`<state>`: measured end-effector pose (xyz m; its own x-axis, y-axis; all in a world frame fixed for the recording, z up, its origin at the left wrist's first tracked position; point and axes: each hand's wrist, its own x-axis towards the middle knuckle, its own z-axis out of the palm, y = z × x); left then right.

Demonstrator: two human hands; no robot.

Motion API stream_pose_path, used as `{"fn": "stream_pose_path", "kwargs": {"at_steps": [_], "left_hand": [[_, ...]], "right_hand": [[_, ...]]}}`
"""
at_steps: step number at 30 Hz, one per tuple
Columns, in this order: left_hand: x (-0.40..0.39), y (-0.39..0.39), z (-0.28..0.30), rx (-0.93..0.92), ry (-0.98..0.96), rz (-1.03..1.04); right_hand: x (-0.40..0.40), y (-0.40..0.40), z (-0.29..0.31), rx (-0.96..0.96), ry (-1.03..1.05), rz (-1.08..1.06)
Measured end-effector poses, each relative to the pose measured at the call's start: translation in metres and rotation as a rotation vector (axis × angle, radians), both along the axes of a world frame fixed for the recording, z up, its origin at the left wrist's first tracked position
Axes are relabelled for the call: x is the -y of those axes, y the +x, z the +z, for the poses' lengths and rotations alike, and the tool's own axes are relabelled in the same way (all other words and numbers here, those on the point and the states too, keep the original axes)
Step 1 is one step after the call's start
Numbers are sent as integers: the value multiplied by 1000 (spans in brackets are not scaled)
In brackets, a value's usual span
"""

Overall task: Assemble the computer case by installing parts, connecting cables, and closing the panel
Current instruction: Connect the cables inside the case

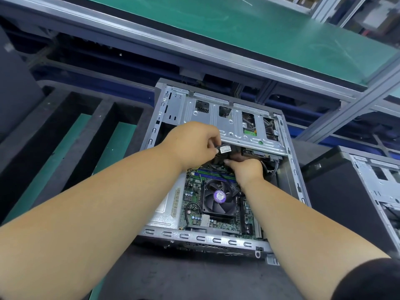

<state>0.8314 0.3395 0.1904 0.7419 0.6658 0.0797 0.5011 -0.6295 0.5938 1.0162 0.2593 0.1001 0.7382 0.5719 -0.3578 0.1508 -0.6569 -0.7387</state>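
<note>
An open computer case (207,239) lies on its side on the dark work surface. Inside it are a green motherboard (192,195) with a black CPU fan (218,200) and a silver drive cage (233,120). My left hand (192,144) pinches a bundle of black cables with a labelled connector (224,149) just below the drive cage. My right hand (246,169) reaches in under that bundle with its fingers curled into the cables; the fingertips are hidden.
A second open case (376,176) stands at the right. Black foam dividers (71,118) over a green mat lie to the left. An aluminium frame (194,50) carrying a green shelf spans overhead behind the case.
</note>
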Motion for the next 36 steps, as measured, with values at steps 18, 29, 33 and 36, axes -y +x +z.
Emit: {"fn": "stream_pose_path", "kwargs": {"at_steps": [18,29,33,36], "left_hand": [[-7,-2,1,95,-24,124],[-4,-2,3,-167,-90,-184],[-4,6,2,-366,-11,-327],[-4,13,2,-490,-8,-404]], "right_hand": [[-10,9,5,596,-567,519],[-10,11,3,644,-693,591],[-7,10,5,666,-641,561],[-7,13,4,613,-578,565]]}}
